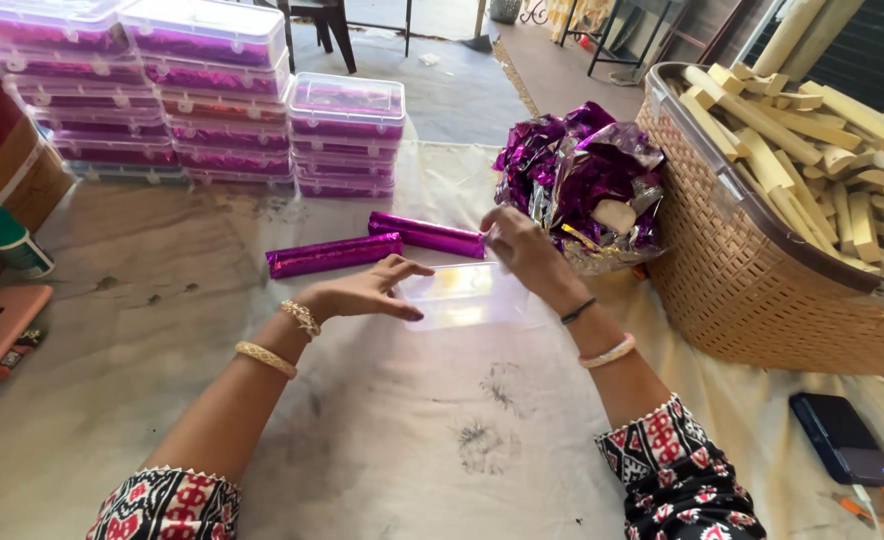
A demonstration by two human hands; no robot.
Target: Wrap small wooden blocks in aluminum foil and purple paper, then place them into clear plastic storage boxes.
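A clear plastic box (pixel 459 296) lies on the cloth-covered table in front of me. My left hand (pixel 367 290) rests flat against its left side, fingers spread. At the box's far edge, my right hand (pixel 522 250) pinches the end of a purple foil-wrapped stick (pixel 427 235). A second purple foil-wrapped stick (pixel 334 254) lies just left of it, untouched.
Stacks of clear boxes filled with purple sticks (pixel 197 90) stand at the back left. A pile of purple foil sheets (pixel 582 170) sits beside a tan basket (pixel 752 280) of pale wooden sticks at the right. A dark phone (pixel 842 440) lies near right.
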